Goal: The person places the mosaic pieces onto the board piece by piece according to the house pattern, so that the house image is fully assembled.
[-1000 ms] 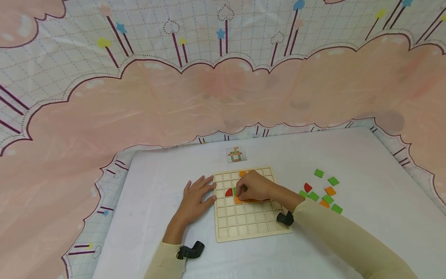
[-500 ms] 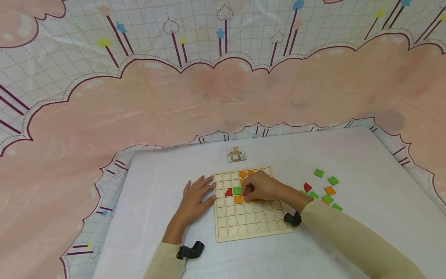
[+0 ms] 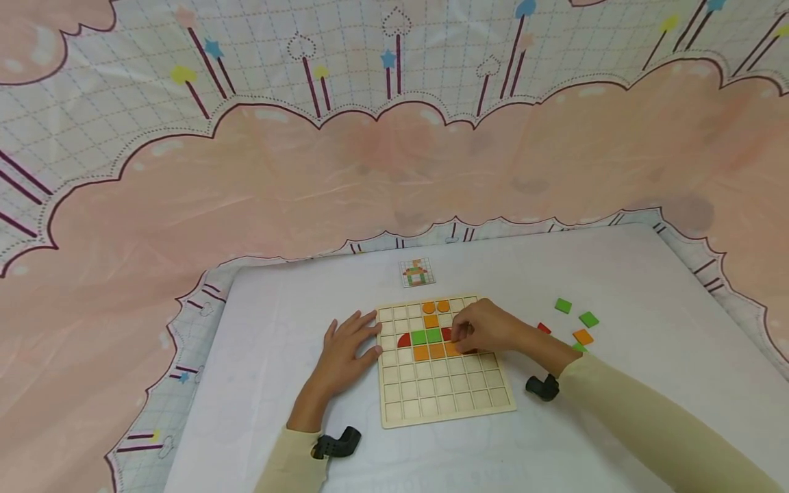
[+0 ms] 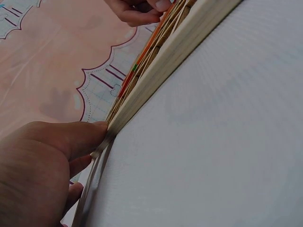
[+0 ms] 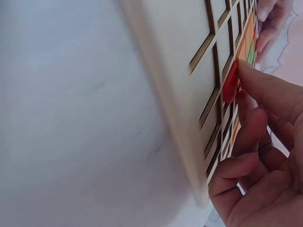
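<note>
A wooden grid board (image 3: pixel 448 387) lies on the white table with coloured tiles set in its cells. My left hand (image 3: pixel 349 352) lies spread at its left side, fingertips at the edge; in the left wrist view its thumb (image 4: pixel 90 136) touches the frame. My right hand (image 3: pixel 490 325) is over the board's right half with fingers bent. In the right wrist view its thumb tip touches a red quarter-circle tile (image 5: pixel 230 82) lying in a cell. Orange tiles (image 3: pixel 421 352) form a row beside it, with green tiles (image 3: pixel 418 337) and another red quarter-circle tile (image 3: pixel 404 340) above.
Loose green tiles (image 3: pixel 564 305) and an orange tile (image 3: pixel 583 337) lie right of the board, some hidden behind the right sleeve (image 3: pixel 641 411). A small pattern card (image 3: pixel 417 272) lies beyond the board. Two orange round tiles (image 3: pixel 429 308) sit in the top row.
My right hand has moved rightward along the tile rows, uncovering green and orange tiles. My left hand has stayed at the board's left edge.
</note>
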The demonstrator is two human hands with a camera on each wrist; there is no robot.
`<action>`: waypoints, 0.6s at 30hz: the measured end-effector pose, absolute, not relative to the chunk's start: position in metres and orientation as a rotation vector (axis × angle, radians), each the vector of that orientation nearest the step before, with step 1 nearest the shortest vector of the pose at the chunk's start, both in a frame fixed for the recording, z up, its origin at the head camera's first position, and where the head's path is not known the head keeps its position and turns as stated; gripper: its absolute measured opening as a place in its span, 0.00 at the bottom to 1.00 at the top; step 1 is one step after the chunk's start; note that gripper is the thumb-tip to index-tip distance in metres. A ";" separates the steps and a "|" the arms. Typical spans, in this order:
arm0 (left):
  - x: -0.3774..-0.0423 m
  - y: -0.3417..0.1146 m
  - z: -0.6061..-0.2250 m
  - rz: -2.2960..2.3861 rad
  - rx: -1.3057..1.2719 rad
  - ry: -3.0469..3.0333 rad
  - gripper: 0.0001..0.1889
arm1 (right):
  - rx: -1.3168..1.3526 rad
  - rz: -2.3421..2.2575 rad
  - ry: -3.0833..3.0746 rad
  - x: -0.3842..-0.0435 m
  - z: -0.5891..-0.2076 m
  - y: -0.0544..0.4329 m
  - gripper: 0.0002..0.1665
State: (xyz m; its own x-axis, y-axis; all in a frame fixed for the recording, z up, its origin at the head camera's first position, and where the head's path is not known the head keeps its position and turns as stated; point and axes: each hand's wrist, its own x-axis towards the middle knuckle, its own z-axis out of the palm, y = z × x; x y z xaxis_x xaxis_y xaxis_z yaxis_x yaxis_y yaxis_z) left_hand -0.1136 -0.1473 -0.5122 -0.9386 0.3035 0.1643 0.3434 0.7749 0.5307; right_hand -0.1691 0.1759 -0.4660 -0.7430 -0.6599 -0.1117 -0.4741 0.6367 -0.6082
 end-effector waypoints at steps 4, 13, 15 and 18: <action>-0.114 -0.147 -0.513 -0.880 -0.528 -2.897 0.24 | -0.893 -0.793 2.560 -0.169 -0.467 0.189 0.07; -0.115 -0.148 -0.515 -0.872 -0.530 -2.896 0.24 | -0.809 -0.823 2.593 -0.169 -0.469 0.221 0.07; -0.115 -0.148 -0.514 -0.878 -0.530 -2.897 0.24 | -0.799 -0.833 2.598 -0.169 -0.468 0.229 0.06; -0.114 -0.148 -0.513 -0.887 -0.531 -2.898 0.24 | -0.770 -0.837 2.606 -0.168 -0.467 0.241 0.05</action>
State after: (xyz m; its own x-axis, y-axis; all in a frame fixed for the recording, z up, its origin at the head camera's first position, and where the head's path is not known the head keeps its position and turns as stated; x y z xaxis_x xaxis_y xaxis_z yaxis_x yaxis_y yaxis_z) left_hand -0.1142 -0.1478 -0.5132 -0.9384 0.3061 0.1603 0.3433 0.7745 0.5313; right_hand -0.1678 0.2409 -0.4671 -0.8125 -0.5719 -0.1133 -0.3989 0.6870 -0.6073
